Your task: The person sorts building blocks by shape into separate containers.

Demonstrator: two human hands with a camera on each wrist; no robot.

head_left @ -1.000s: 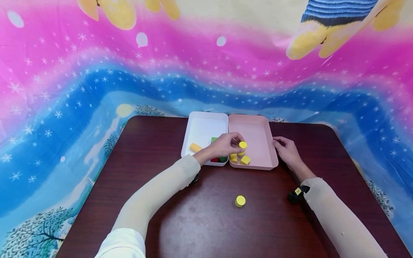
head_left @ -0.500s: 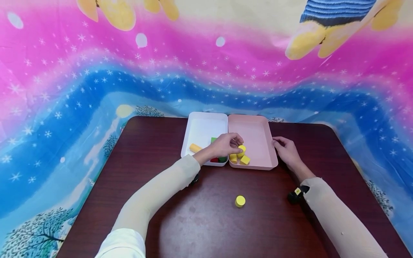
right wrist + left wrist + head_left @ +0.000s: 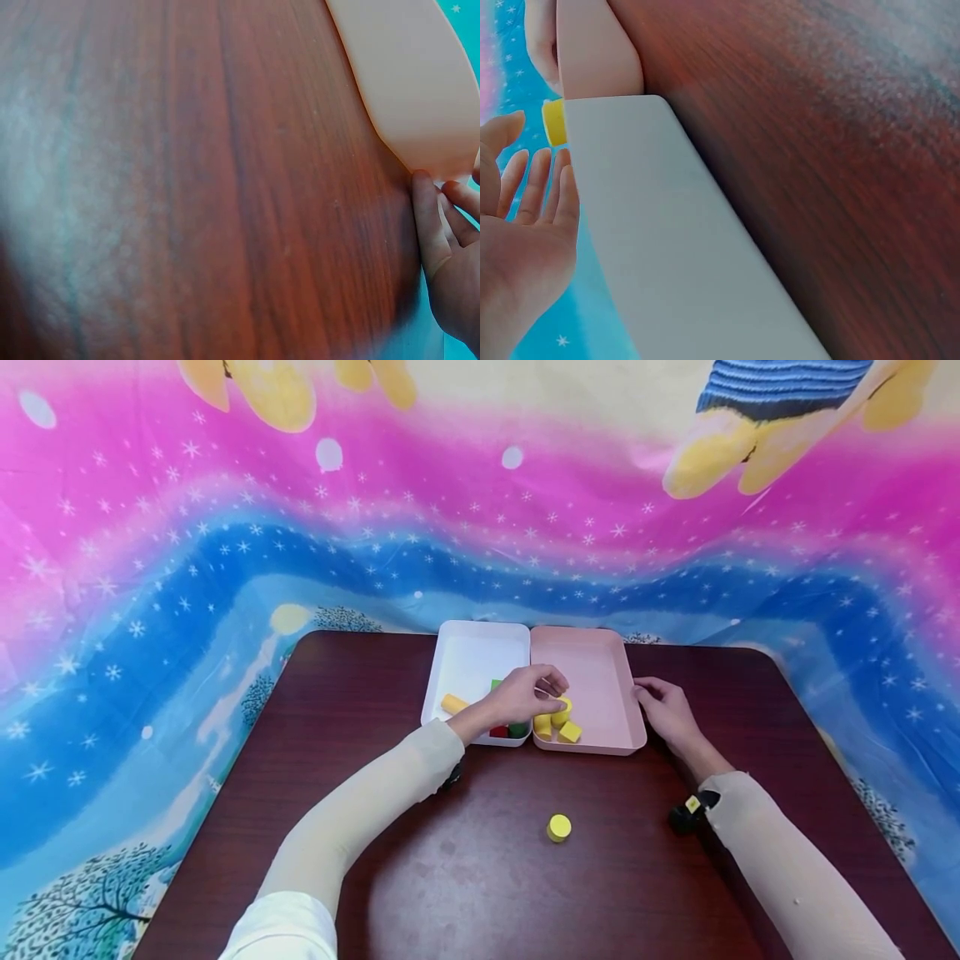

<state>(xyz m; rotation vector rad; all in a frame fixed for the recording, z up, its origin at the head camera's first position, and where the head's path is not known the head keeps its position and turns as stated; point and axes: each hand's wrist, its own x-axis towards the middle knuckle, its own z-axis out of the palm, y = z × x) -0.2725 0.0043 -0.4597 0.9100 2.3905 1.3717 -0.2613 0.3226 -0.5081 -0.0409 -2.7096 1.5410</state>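
My left hand (image 3: 521, 695) hovers over the front left of the pink tray (image 3: 600, 664). Its thumb and fingers stand apart in the left wrist view, with a yellow cylinder (image 3: 555, 122) beyond the fingertips. In the head view that yellow cylinder (image 3: 564, 713) is partly behind the thumb, inside the pink tray. Beside it lie a yellow cube (image 3: 570, 732) and another yellow block (image 3: 542, 727). My right hand (image 3: 667, 714) touches the pink tray's right side with extended thumb and fingers. Another yellow cylinder (image 3: 558, 828) stands upright on the table.
Left of the pink tray, and up against it, is a white tray (image 3: 476, 652). It holds an orange-yellow cylinder (image 3: 453, 703), a green block (image 3: 497, 683), a red block (image 3: 498, 732) and a dark green block (image 3: 517, 730), partly hidden by the left arm. A patterned cloth hangs behind the table.
My left hand has lowered a yellow cylinder into the pink tray and let go of it, its fingers spreading away. The right hand has stayed at the tray's side.
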